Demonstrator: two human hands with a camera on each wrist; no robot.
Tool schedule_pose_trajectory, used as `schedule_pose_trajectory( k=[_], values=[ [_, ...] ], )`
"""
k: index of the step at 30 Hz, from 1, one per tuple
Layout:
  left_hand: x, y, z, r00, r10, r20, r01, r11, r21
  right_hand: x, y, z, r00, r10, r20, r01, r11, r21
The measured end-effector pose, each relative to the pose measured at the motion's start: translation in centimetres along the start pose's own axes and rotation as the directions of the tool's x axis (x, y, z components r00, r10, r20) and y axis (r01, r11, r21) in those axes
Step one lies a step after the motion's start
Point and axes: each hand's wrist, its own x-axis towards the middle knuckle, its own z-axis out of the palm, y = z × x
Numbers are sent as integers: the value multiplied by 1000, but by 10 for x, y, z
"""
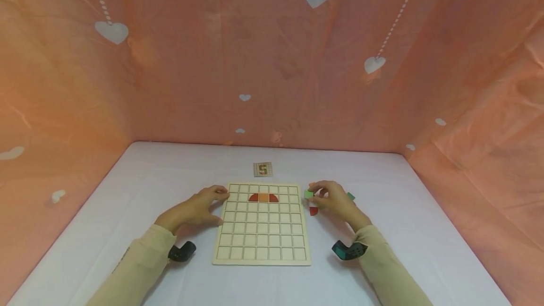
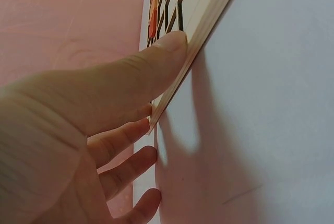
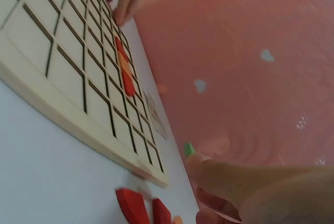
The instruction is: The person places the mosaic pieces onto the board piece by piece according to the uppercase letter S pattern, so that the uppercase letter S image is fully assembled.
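Note:
A pale wooden board (image 1: 261, 257) with a grid of square cells lies on the white table. In one row near its far end sit an orange square tile (image 1: 264, 197) and two red rounded tiles (image 1: 253, 197), one on each side of it. My left hand (image 1: 196, 209) touches the board's left edge with thumb and fingertips, its fingers spread. Just off the board's right edge, my right hand (image 1: 336, 200) pinches a light green tile (image 1: 308, 194) between thumb and fingers; the right wrist view shows only a corner of that green tile (image 3: 188, 149).
A small card (image 1: 263, 169) with a brown figure lies beyond the board. Loose red tiles (image 3: 133, 205) are beside the board's right edge, under the right hand. Near that hand's far side is a dark green tile (image 1: 350, 196). Orange cloth (image 1: 272, 60) surrounds the table.

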Motion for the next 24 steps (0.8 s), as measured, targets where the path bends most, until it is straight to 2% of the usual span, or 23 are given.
schedule_pose_trajectory(
  k=[14, 20, 24],
  values=[
    [-1, 3, -2, 1000, 10, 1, -10, 1000, -12, 3, -19, 18, 997, -39, 67, 35, 997, 62],
    [-2, 3, -3, 1000, 22, -2, -22, 1000, 7, 8, -29, 23, 991, -101, 89, 95, 993, 76],
    [-2, 3, -3, 1000, 14, -1, -14, 1000, 2, 12, -36, 29, 986, -135, 93, 132, 990, 43]
  ],
)
